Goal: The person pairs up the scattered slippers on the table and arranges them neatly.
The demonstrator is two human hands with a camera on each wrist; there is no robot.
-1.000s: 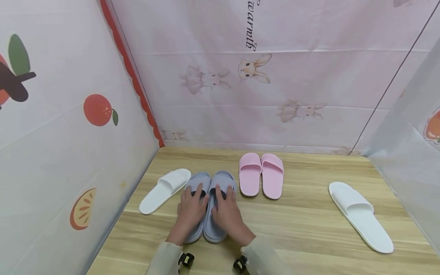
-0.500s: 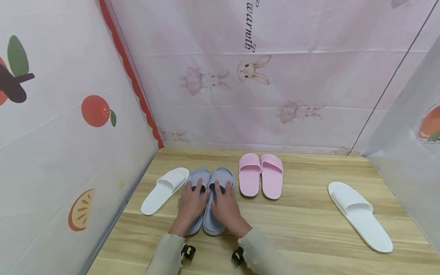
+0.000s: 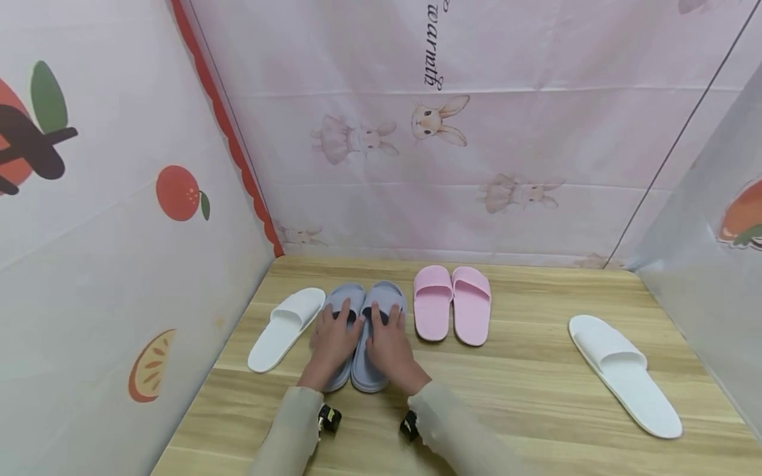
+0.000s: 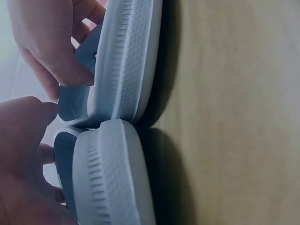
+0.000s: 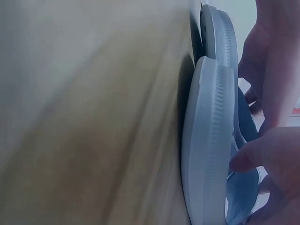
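Observation:
Side by side on the wooden surface lie two grey slippers, toes facing the back wall. My left hand (image 3: 335, 338) grips the left grey slipper (image 3: 345, 295) around its strap, fingers over the strap and outer side, thumb toward the inner edge. On the right grey slipper (image 3: 366, 370), my right hand (image 3: 389, 345) holds the strap the same way. The left wrist view shows the ridged sole edge (image 4: 105, 183) near the boards, with dark shadow under it. Fingertips inside the straps are partly hidden. Just left of the pair is a white slipper (image 3: 280, 340).
A pair of pink slippers (image 3: 433, 311) stands right of the grey pair, close to the rabbit-print back wall (image 3: 369, 218). Another white slipper (image 3: 631, 383) lies slanted at the far right. Fruit-print sheeting (image 3: 77, 284) borders the left side.
Both hands have moved forward together, sliding the grey slippers toward the back wall. The left white slipper has turned slightly and shifted a little. The pink pair and the right white slipper stay put.

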